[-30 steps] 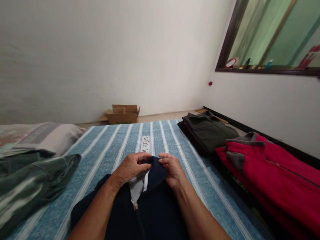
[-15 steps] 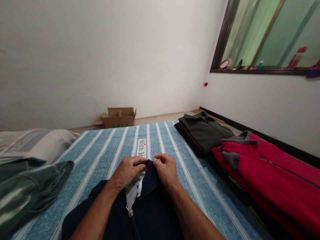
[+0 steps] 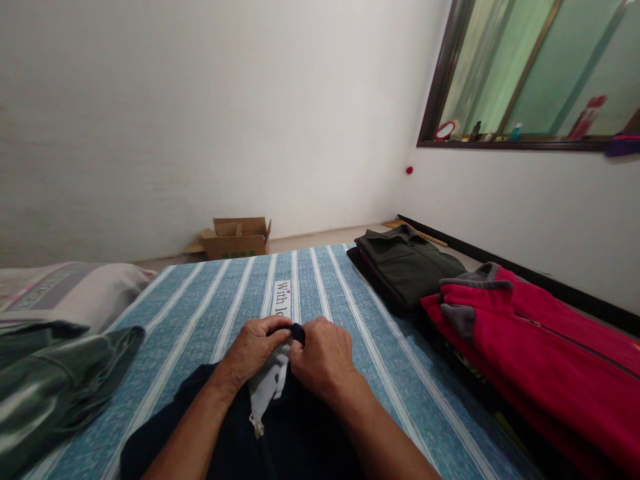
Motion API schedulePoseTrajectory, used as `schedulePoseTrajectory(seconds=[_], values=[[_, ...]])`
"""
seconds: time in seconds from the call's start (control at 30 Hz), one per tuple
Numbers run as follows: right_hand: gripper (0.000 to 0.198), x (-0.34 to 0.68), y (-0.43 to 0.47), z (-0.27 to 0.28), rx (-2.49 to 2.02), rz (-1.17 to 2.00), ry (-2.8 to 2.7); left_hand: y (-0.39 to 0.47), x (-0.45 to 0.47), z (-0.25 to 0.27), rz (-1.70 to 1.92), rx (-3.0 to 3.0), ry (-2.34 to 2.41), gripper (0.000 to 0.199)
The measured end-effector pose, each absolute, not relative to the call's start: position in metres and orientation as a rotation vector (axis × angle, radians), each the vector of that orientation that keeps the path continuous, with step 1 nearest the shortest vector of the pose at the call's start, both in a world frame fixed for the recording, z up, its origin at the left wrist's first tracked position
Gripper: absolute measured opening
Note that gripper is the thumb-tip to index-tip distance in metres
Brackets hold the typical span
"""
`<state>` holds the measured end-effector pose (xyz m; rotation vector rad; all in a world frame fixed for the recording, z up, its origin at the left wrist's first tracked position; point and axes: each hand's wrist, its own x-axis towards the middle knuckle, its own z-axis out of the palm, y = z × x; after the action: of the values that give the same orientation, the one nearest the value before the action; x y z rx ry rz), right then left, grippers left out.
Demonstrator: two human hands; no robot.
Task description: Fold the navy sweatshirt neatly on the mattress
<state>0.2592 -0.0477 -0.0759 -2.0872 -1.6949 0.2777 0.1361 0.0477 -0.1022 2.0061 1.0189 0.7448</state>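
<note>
A dark navy zip-up jacket [image 3: 300,433] lies on the striped bedspread right in front of me, its zipper pull partway down the front. Its pale inner lining [image 3: 267,387] shows in the collar opening. My left hand [image 3: 255,347] pinches the collar's edge between thumb and fingers. Close beside it, my right hand [image 3: 323,350] is closed on the collar's right part, knuckles up; the fingertips are hidden from me.
Right of the jacket lie a folded red jacket [image 3: 540,333] with grey trim and a folded dark olive jacket [image 3: 407,260]. Greenish garments [image 3: 65,380] lie at left, near a pale bundle [image 3: 75,293]. An open cardboard box [image 3: 237,240] stands beyond the blue-and-white bedspread [image 3: 200,307].
My right hand has turned over, from a fingertip pinch to a closed grip, and moved slightly left, bending the collar edge inward. My left hand keeps its pinch.
</note>
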Motion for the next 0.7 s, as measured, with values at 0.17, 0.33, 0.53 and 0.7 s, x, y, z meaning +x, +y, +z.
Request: schedulePoseTrajectory(seconds=[0.17, 0.33, 0.53, 0.7], values=[[0.028, 0.257, -0.046, -0.077, -2.153, 0.322, -1.697, 0.048, 0.137, -0.104, 0.747, 2.025, 1.027, 0.02], [0.03, 0.253, -0.048, -0.075, -2.125, 0.3, -1.679, 0.048, 0.137, -0.106, 0.701, 2.066, 1.007, 0.025], [0.032, 0.248, -0.051, -0.079, -2.061, 0.279, -1.713, 0.042, 0.137, -0.105, 0.69, 2.061, 0.989, 0.03], [0.031, 0.248, -0.053, -0.079, -2.077, 0.264, -1.7, 0.04, 0.139, -0.105, 0.722, 2.089, 1.01, 0.031]])
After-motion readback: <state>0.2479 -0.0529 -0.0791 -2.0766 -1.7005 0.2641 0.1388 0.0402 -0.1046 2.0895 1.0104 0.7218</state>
